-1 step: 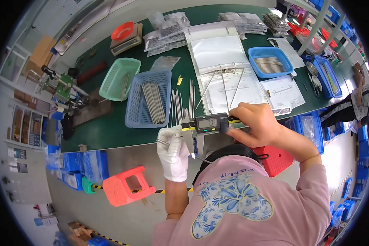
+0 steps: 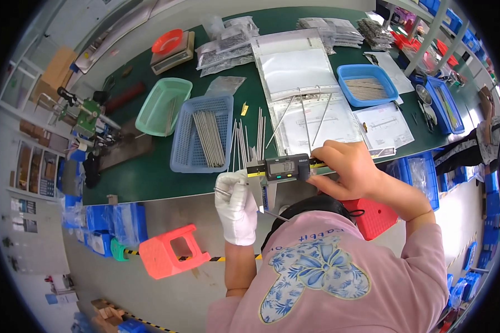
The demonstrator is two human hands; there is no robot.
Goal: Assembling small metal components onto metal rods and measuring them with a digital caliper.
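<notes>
In a white glove, my left hand (image 2: 236,213) is closed around a thin metal rod (image 2: 275,215). One end of the rod pokes out left of the glove, and the other slants down to the right past the caliper jaws. My bare right hand (image 2: 347,169) grips a digital caliper (image 2: 287,167) by its right end, thumb below and fingers above. The caliper lies level at the table's front edge, its jaws pointing down beside the glove. Whether the jaws touch the rod is hard to make out. Several loose rods (image 2: 260,133) lie just beyond the caliper.
A blue basket (image 2: 175,139) of rods and a green tray (image 2: 144,111) stand to the left. Beyond the caliper lies an open binder (image 2: 294,72) with sheets. A blue tray (image 2: 344,72) of rods sits to the right. A red stool (image 2: 155,261) is on the floor.
The caliper's display reading differs. Both hands keep their grips, and the whole view has shifted very slightly.
</notes>
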